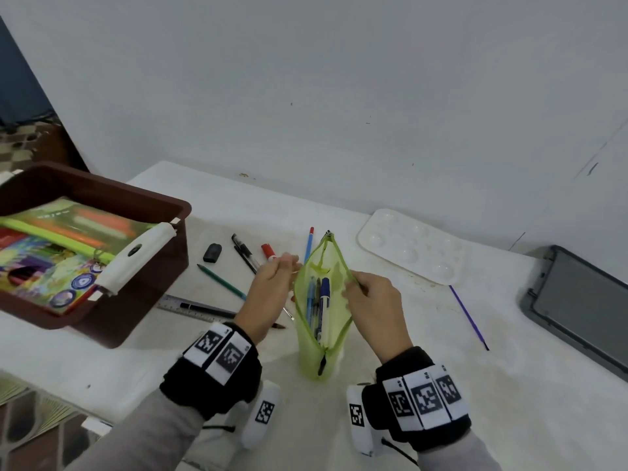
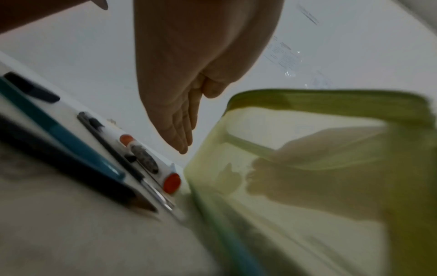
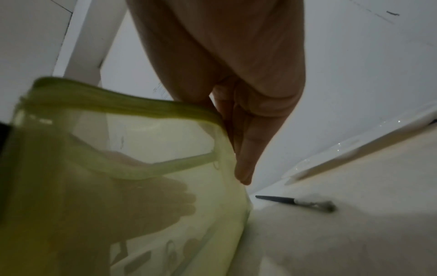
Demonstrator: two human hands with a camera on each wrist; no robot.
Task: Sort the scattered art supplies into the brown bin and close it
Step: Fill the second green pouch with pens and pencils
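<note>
Brown bin [image 1: 176, 212] at far left, open, already holding colourful books and a pouch. Loose on the table [image 1: 424, 334] beside it: eraser [image 1: 212, 252], pens, green pencil [image 1: 221, 282], ruler [image 1: 190, 309]. Centre: left hand [image 1: 272, 283] and right hand [image 1: 373, 300] each pinch one lip of the green mesh pouch [image 1: 321, 321], spreading it; pens inside. Right: palette [image 1: 411, 246], purple brush [image 1: 469, 316], grey lid [image 1: 577, 307]. Estimate: under half sorted; bin not yet closed.
</note>
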